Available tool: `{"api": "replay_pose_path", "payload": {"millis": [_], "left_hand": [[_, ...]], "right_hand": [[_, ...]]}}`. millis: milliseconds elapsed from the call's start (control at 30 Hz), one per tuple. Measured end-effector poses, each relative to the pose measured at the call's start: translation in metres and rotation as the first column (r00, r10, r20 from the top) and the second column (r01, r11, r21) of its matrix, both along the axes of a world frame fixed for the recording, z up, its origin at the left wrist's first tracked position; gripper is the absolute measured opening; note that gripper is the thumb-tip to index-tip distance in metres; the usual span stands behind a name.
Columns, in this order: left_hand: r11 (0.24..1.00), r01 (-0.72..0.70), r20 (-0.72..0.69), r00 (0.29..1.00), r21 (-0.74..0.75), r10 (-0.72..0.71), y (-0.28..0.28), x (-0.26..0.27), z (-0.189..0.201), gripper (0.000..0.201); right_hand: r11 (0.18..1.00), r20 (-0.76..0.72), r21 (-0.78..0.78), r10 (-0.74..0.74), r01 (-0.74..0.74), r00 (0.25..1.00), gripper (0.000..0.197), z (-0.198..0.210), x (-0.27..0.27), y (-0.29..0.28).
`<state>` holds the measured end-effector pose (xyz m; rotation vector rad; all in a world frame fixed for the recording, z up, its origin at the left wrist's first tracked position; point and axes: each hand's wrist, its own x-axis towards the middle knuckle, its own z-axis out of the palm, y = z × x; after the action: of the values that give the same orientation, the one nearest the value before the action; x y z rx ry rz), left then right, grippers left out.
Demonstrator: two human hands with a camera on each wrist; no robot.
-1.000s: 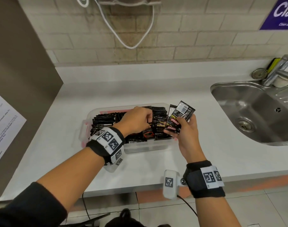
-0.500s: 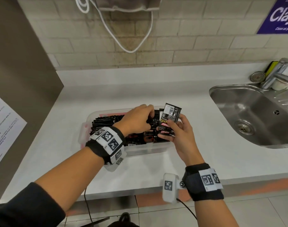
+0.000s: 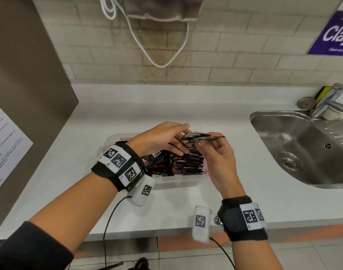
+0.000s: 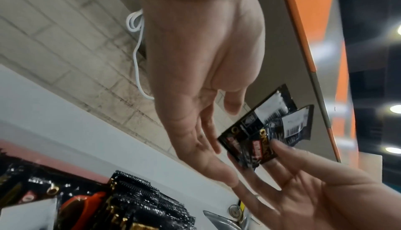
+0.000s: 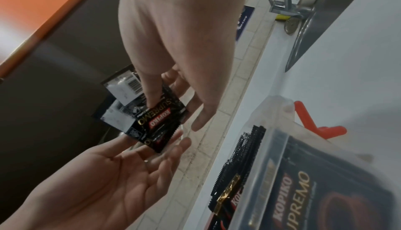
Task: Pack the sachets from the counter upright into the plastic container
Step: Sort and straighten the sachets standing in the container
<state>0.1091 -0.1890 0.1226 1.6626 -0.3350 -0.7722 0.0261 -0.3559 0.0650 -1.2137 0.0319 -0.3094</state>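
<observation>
A clear plastic container (image 3: pixel 176 183) stands on the white counter (image 3: pixel 100 121), filled with upright black sachets (image 3: pixel 186 164). Above its right end my right hand (image 3: pixel 203 147) pinches a few black sachets (image 3: pixel 203 137) between thumb and fingers, held flat and fanned. My left hand (image 3: pixel 176 137) reaches in from the left with straight fingers at the left end of those sachets. The left wrist view shows the held sachets (image 4: pixel 260 139) by my left fingers (image 4: pixel 208 141). In the right wrist view my thumb presses the held sachets (image 5: pixel 160 123) and the left palm (image 5: pixel 108 173) lies open beneath.
A steel sink (image 3: pixel 303 152) with a tap (image 3: pixel 330 102) lies to the right. A brown panel (image 3: pixel 20 94) with a paper sheet (image 3: pixel 3 149) bounds the left. A white cord (image 3: pixel 161 63) hangs on the brick wall. The container has a red latch (image 5: pixel 303 115).
My right hand has tipped the held sachets from upright to flat. The left hand has come up out of the container and opened towards them.
</observation>
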Motion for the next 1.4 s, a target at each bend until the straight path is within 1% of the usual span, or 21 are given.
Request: {"api": "replay_pose_path", "payload": {"millis": [33,100,200,267,367,500,533,600,700,800,867,933,1033,1133,1233,1300,1400], "left_hand": [[1.000,0.013,-0.030,0.999,-0.028,-0.014,-0.001,0.000,-0.001,0.037],[0.997,-0.012,-0.060,0.998,-0.082,0.007,-0.002,0.000,-0.003,0.030],[0.992,-0.031,-0.052,0.998,-0.119,0.025,0.001,0.003,-0.005,0.018],[0.994,-0.036,-0.055,0.998,-0.106,0.030,0.004,0.005,-0.007,0.022],[0.990,-0.131,-0.038,0.991,-0.054,0.129,0.008,0.008,-0.011,0.025],[0.965,-0.253,-0.029,0.967,-0.061,0.252,0.020,0.016,-0.013,0.025],[0.962,-0.268,-0.014,0.963,-0.057,0.267,0.023,0.017,-0.013,0.024],[0.964,-0.264,0.090,0.961,0.001,0.263,0.027,0.017,-0.013,0.020],[0.967,-0.211,0.301,0.940,0.143,0.160,0.023,0.015,-0.014,0.018],[0.950,-0.127,0.415,0.910,0.286,-0.003,0.010,0.010,-0.018,0.017],[0.909,-0.062,0.452,0.880,0.412,-0.145,-0.001,0.007,-0.024,0.017],[0.845,-0.028,0.481,0.832,0.534,-0.276,-0.011,0.005,-0.032,0.018],[0.757,-0.026,0.496,0.770,0.652,-0.401,-0.021,0.005,-0.040,0.018],[0.690,-0.051,0.491,0.740,0.722,-0.460,-0.024,0.006,-0.049,0.019],[0.648,-0.124,0.513,0.728,0.751,-0.454,-0.023,0.005,-0.053,0.018],[0.643,-0.148,0.516,0.739,0.752,-0.433,-0.021,0.005,-0.050,0.025],[0.640,-0.138,0.502,0.749,0.756,-0.432,-0.018,0.006,-0.039,0.041]], "right_hand": [[0.999,0.012,-0.033,0.012,-0.011,1.000,0.022,0.001,0.000,0.000],[0.997,0.024,-0.072,0.029,-0.027,0.999,0.018,0.002,-0.002,0.001],[0.997,0.010,-0.069,0.028,-0.027,1.000,0.019,0.002,-0.004,0.000],[0.997,-0.010,-0.077,0.023,-0.024,1.000,0.021,0.000,-0.005,-0.001],[0.998,-0.040,-0.060,0.018,-0.020,0.999,0.022,-0.001,-0.005,-0.003],[0.996,-0.095,0.005,-0.089,0.089,0.992,0.033,-0.003,-0.005,-0.014],[0.994,-0.102,0.012,-0.111,0.113,0.989,0.033,-0.004,-0.005,-0.018],[0.988,-0.117,0.039,-0.142,0.148,0.983,0.030,-0.006,-0.005,-0.022],[0.983,-0.157,0.069,-0.155,0.167,0.975,0.026,-0.008,-0.003,-0.022],[0.988,-0.198,0.067,-0.125,0.141,0.972,0.028,-0.011,-0.002,-0.018],[0.992,-0.217,0.068,-0.092,0.109,0.972,0.035,-0.013,-0.002,-0.016],[0.996,-0.216,0.066,-0.049,0.064,0.975,0.043,-0.014,-0.003,-0.014],[1.000,-0.218,-0.002,0.011,-0.012,0.976,0.050,-0.016,-0.004,-0.014],[0.998,-0.230,-0.058,0.022,-0.036,0.973,0.055,-0.018,-0.006,-0.014],[0.995,-0.239,-0.092,0.004,-0.026,0.971,0.055,-0.019,-0.008,-0.015],[0.995,-0.240,-0.094,0.015,-0.039,0.971,0.053,-0.021,-0.009,-0.016],[0.995,-0.242,-0.085,0.025,-0.047,0.970,0.050,-0.021,-0.009,-0.016]]}}
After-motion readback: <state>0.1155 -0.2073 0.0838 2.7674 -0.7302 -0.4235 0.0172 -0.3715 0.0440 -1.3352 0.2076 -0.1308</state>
